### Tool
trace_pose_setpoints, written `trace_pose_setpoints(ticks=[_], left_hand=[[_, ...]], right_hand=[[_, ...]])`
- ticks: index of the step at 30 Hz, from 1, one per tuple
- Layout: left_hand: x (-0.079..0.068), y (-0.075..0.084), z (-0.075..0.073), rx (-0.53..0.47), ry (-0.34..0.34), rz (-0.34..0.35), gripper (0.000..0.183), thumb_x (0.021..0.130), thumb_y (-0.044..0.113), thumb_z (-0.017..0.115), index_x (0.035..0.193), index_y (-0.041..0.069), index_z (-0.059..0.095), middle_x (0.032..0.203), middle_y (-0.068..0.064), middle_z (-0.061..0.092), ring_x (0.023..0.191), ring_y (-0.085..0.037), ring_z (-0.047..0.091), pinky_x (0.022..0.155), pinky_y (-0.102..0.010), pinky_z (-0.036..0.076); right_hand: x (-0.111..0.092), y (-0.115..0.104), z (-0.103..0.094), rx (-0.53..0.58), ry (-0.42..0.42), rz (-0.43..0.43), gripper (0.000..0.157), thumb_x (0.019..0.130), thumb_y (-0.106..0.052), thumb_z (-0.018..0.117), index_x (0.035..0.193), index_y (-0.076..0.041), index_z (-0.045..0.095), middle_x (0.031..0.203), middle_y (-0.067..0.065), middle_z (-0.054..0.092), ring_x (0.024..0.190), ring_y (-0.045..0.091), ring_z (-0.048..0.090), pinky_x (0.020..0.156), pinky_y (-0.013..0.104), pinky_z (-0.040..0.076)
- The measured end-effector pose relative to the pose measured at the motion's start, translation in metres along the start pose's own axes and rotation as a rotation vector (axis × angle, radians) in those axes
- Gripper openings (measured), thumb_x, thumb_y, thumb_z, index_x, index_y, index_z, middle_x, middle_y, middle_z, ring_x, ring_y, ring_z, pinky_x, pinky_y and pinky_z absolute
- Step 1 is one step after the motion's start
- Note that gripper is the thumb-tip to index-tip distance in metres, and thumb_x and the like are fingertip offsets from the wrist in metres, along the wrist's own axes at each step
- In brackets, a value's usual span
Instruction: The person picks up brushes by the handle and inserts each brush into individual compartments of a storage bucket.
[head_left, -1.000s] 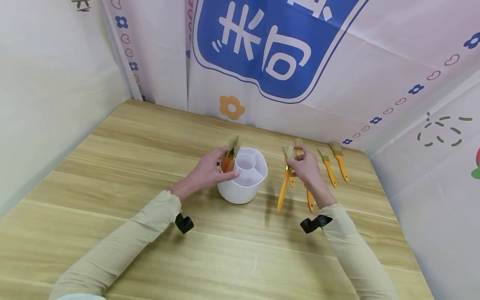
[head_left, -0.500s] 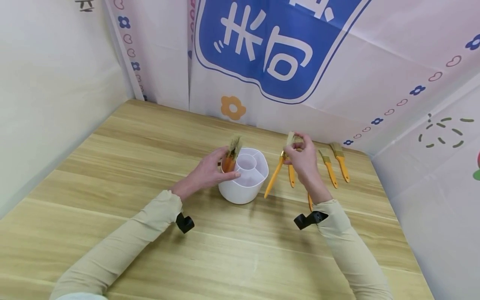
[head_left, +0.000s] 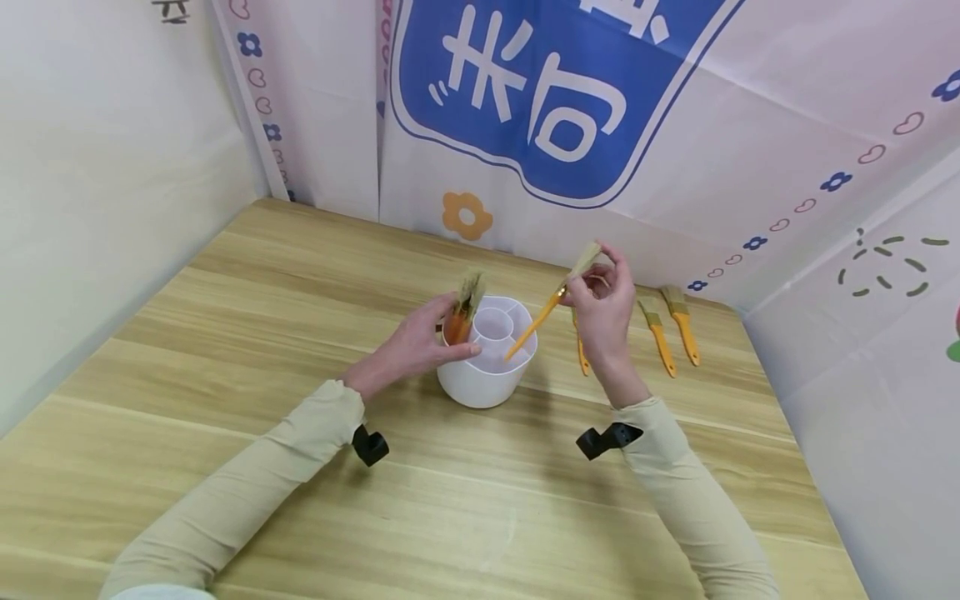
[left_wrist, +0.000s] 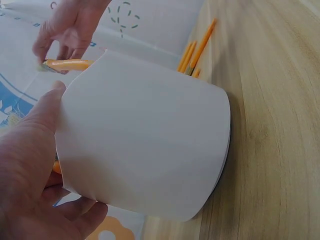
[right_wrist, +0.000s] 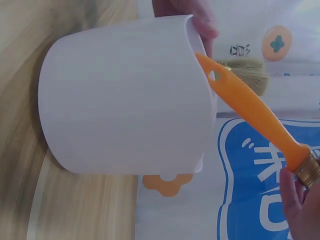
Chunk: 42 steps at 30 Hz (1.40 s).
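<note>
A white round caddy (head_left: pixel 480 389), split into compartments around a middle cup, stands on the table. My left hand (head_left: pixel 408 343) grips its left side, thumb at the near rim and fingers round the far side. Brushes with orange handles (head_left: pixel 457 327) stand bristles up in the left compartment, partly covered by that hand. My right hand (head_left: pixel 606 315) pinches a paintbrush (head_left: pixel 538 323) near its metal band and pale bristles. The orange handle slants down to the left, its holed tip right at the caddy's rim (right_wrist: pixel 194 37) in the right wrist view.
Right of the caddy lie more paintbrushes: a narrow one (head_left: pixel 657 337), a wider one (head_left: pixel 682 325) and one partly behind my right hand (head_left: pixel 582 350). A printed cloth (head_left: pixel 645 225) hangs along the table's back edge.
My right hand has lifted the paintbrush and carried it left, tilting it so the handle end now overlaps the caddy's right compartment. The left hand and caddy have stayed put.
</note>
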<state>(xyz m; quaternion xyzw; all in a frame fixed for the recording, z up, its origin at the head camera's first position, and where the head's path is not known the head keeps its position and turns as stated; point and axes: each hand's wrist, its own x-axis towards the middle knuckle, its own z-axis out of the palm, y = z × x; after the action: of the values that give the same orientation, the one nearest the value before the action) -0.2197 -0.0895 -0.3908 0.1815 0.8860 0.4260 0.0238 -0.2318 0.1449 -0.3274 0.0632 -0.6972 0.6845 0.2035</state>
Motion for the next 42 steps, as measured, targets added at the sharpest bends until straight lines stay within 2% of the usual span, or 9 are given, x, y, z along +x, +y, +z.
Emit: trace_pose_setpoints(ticks=[3, 7, 10, 14, 18, 24, 30, 37, 42], left_hand=[[0.000, 0.000, 0.000, -0.006, -0.007, -0.006, 0.089, 0.080, 0.044, 0.072, 0.148, 0.008, 0.029, 0.152, -0.014, 0.034, 0.135, -0.033, 0.039, 0.110, -0.053, 0.033], [0.000, 0.000, -0.001, -0.024, -0.013, -0.004, 0.089, 0.080, 0.044, 0.072, 0.149, 0.009, 0.028, 0.152, -0.013, 0.033, 0.133, -0.034, 0.042, 0.108, -0.053, 0.036], [0.000, -0.001, -0.001, -0.042, -0.015, 0.012, 0.088, 0.080, 0.042, 0.073, 0.149, 0.009, 0.028, 0.152, -0.013, 0.034, 0.132, -0.034, 0.043, 0.106, -0.051, 0.039], [0.001, -0.003, -0.001, -0.037, -0.018, 0.052, 0.086, 0.081, 0.038, 0.074, 0.148, 0.010, 0.028, 0.150, -0.014, 0.036, 0.131, -0.034, 0.044, 0.105, -0.049, 0.041], [0.002, -0.006, -0.001, -0.028, -0.023, 0.106, 0.086, 0.079, 0.033, 0.076, 0.148, 0.011, 0.029, 0.149, -0.013, 0.038, 0.131, -0.034, 0.043, 0.105, -0.049, 0.041], [0.003, -0.008, -0.002, -0.049, -0.044, 0.123, 0.088, 0.078, 0.029, 0.078, 0.148, 0.013, 0.028, 0.150, -0.012, 0.036, 0.133, -0.033, 0.041, 0.106, -0.049, 0.041], [0.002, -0.008, -0.002, -0.078, -0.049, 0.162, 0.089, 0.077, 0.029, 0.078, 0.148, 0.011, 0.029, 0.149, -0.012, 0.036, 0.133, -0.031, 0.040, 0.105, -0.048, 0.041], [0.001, -0.007, -0.003, -0.051, -0.049, 0.175, 0.089, 0.075, 0.030, 0.080, 0.146, 0.008, 0.031, 0.142, -0.011, 0.044, 0.132, -0.028, 0.043, 0.106, -0.046, 0.042], [0.001, -0.008, -0.003, -0.080, -0.049, 0.168, 0.090, 0.074, 0.028, 0.081, 0.147, 0.011, 0.031, 0.144, -0.009, 0.043, 0.132, -0.027, 0.042, 0.107, -0.046, 0.040]], right_hand=[[-0.006, 0.003, 0.004, 0.007, -0.050, -0.139, 0.054, 0.079, 0.009, 0.054, 0.132, 0.000, 0.044, 0.092, 0.000, 0.052, 0.081, 0.012, 0.056, 0.061, 0.022, 0.057], [-0.017, 0.008, 0.014, -0.019, -0.174, -0.312, 0.053, 0.077, 0.013, 0.056, 0.128, 0.007, 0.045, 0.093, -0.001, 0.051, 0.083, 0.009, 0.056, 0.061, 0.018, 0.054], [-0.026, 0.012, 0.021, -0.085, -0.275, -0.438, 0.052, 0.076, 0.013, 0.059, 0.126, 0.007, 0.046, 0.092, 0.008, 0.053, 0.083, 0.010, 0.056, 0.060, 0.017, 0.053], [-0.034, 0.019, 0.029, -0.206, -0.399, -0.617, 0.050, 0.075, 0.012, 0.063, 0.123, 0.008, 0.049, 0.092, 0.021, 0.054, 0.080, 0.020, 0.058, 0.059, 0.023, 0.056], [-0.039, 0.025, 0.034, -0.303, -0.498, -0.734, 0.049, 0.075, 0.011, 0.065, 0.122, 0.006, 0.050, 0.096, 0.021, 0.053, 0.078, 0.026, 0.057, 0.057, 0.029, 0.057], [-0.044, 0.030, 0.040, -0.421, -0.552, -0.813, 0.048, 0.075, 0.005, 0.067, 0.121, 0.002, 0.052, 0.099, 0.018, 0.054, 0.072, 0.020, 0.058, 0.059, 0.026, 0.057], [-0.047, 0.032, 0.042, -0.548, -0.569, -0.858, 0.045, 0.076, 0.002, 0.069, 0.119, -0.001, 0.056, 0.095, 0.014, 0.056, 0.072, 0.023, 0.056, 0.060, 0.027, 0.052], [-0.044, 0.034, 0.040, -0.533, -0.646, -0.829, 0.047, 0.077, 0.003, 0.070, 0.122, -0.001, 0.056, 0.092, 0.013, 0.058, 0.077, 0.020, 0.057, 0.066, 0.032, 0.054], [-0.044, 0.035, 0.037, -0.512, -0.684, -0.819, 0.051, 0.079, 0.003, 0.066, 0.128, 0.000, 0.052, 0.099, 0.016, 0.060, 0.086, 0.023, 0.060, 0.074, 0.032, 0.055]])
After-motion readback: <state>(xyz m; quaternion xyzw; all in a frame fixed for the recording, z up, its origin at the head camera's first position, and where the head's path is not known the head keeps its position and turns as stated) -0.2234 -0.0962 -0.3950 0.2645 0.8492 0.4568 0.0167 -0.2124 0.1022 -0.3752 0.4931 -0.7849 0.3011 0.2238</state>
